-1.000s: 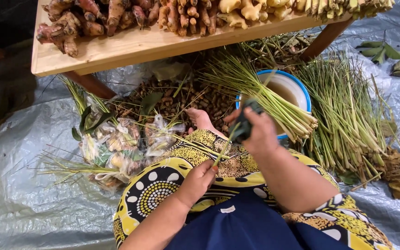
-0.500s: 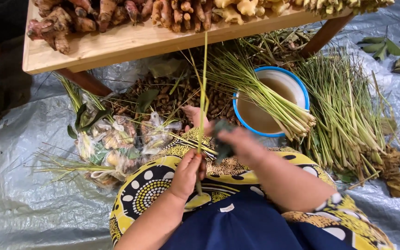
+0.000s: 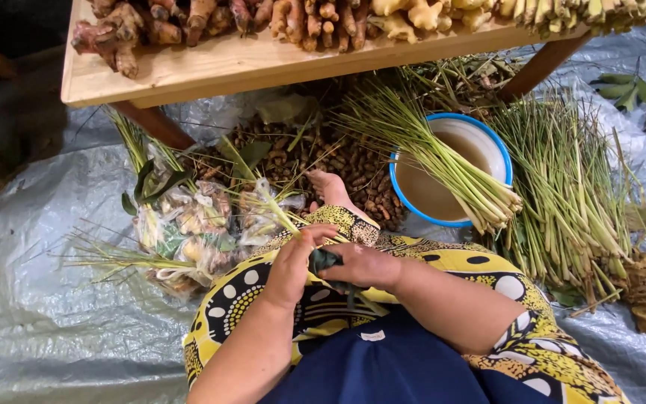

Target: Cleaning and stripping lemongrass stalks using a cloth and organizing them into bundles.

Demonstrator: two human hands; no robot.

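Note:
My left hand (image 3: pixel 293 263) and my right hand (image 3: pixel 362 266) meet over my lap, which a yellow patterned cloth (image 3: pixel 480 263) covers. The left hand is closed on the lower end of a long green lemongrass stalk (image 3: pixel 263 191) that slants up and to the left. A dark green tool (image 3: pixel 324 259) sits in my right hand, pressed against the stalk's base; its blade is hidden. My bare foot (image 3: pixel 332 188) shows just beyond the hands.
A blue-rimmed bowl of brownish water (image 3: pixel 487 146) stands at the right with a lemongrass bundle (image 3: pixel 420 150) across it. More lemongrass (image 3: pixel 570 187) lies further right. Clear bags of herbs (image 3: pixel 188 224) lie left. A wooden table (image 3: pixel 248 67) carries roots. Grey tarp (image 3: pixel 39 314) covers the ground.
My right hand came back from beside the bowl to my lap with the dark tool. The stalk, upright half a second ago, now slants left, and both hands have closed together on it.

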